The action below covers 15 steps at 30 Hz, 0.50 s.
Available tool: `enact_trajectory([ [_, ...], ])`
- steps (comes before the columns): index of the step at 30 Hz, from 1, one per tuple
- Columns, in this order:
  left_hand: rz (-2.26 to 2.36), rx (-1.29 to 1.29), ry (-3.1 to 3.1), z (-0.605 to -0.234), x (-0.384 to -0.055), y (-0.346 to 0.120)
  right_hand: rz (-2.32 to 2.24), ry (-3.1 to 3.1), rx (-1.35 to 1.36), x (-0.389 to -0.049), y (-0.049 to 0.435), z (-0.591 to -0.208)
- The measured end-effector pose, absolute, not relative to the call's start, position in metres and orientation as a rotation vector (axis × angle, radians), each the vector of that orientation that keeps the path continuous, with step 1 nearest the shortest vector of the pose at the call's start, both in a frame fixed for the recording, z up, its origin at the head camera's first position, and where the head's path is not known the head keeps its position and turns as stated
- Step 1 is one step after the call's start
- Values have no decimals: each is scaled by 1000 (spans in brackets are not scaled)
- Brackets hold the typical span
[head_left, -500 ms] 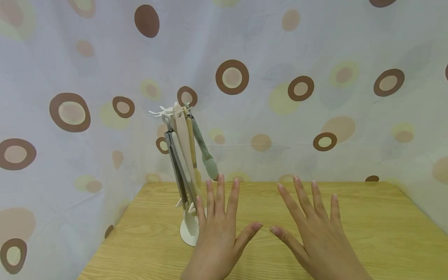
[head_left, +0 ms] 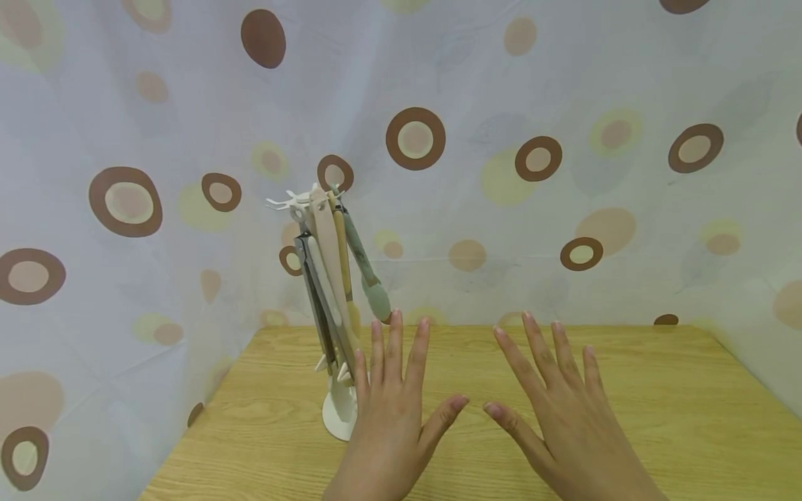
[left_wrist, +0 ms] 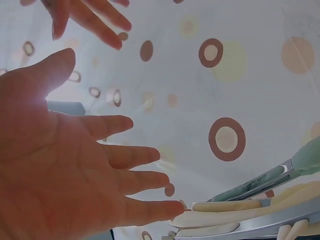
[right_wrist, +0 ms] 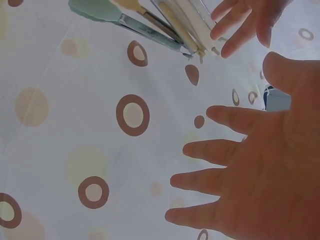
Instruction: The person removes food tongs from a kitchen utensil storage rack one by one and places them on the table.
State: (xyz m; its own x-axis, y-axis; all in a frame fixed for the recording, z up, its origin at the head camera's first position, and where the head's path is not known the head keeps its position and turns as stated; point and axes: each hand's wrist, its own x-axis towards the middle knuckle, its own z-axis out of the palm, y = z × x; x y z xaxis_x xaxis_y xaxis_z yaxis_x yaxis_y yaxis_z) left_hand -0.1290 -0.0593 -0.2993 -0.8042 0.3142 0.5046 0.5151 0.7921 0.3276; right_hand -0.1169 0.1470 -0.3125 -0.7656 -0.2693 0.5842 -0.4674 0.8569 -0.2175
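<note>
My left hand (head_left: 390, 424) is held over the wooden table with straight, spread fingers, holding nothing. My right hand (head_left: 571, 424) mirrors it, empty too, with the two thumbs pointing toward each other across a small gap. Just left of my left hand stands a white utensil stand (head_left: 335, 423) with a round base and a ring of hooks. From it hang green-tipped tongs (head_left: 378, 300), a yellow-handled utensil (head_left: 342, 243), a long beige utensil (head_left: 327, 243) and a grey-and-black utensil (head_left: 311, 292). My left little finger overlaps the stand's lower part in the head view.
The wooden table (head_left: 476, 459) reaches back to a pale curtain (head_left: 476, 83) printed with brown rings and dots. More of this curtain closes off the left and right sides.
The fingers of my right hand have shifted slightly left, its little finger closer to the others. My left little finger has moved slightly inward. The stand and utensils are unmoved.
</note>
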Motion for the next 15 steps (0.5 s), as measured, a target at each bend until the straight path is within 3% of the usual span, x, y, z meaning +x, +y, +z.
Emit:
enact_trajectory([
  [15,-673,-673,-2438,-297,-127,-59,498,-2344,605,-115,143,-311],
])
